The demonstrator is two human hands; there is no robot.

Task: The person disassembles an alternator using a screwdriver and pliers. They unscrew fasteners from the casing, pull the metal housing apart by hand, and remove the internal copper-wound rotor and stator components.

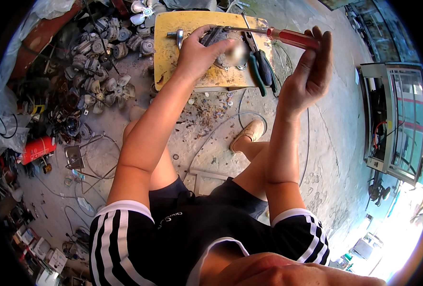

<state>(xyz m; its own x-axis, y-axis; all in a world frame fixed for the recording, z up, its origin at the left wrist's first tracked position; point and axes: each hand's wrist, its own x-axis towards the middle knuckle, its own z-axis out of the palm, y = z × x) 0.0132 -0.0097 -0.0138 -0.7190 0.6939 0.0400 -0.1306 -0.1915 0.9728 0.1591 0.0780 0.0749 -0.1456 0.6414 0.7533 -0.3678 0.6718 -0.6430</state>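
Observation:
On the worn yellow wooden tabletop (173,71), my left hand (197,55) is closed around a dark, round metal motor part (223,59), partly hidden by my fingers. A pale, blurred spot shows on its right side. My right hand (311,71) grips a screwdriver by its red handle (292,38). The shaft runs level to the left, its tip by my left fingertips at the part's far side; contact there I cannot tell. Just right of the part lie pliers with dark green-and-black handles (264,74). A metal socket wrench (179,38) rests left of my left hand.
Many old motors (99,45) and fan blades (118,90) are heaped on the floor at the left. A red box-shaped item (37,150) lies nearer. Cables (206,138) and debris cross the concrete between my legs. A glass-fronted cabinet (402,124) stands at right.

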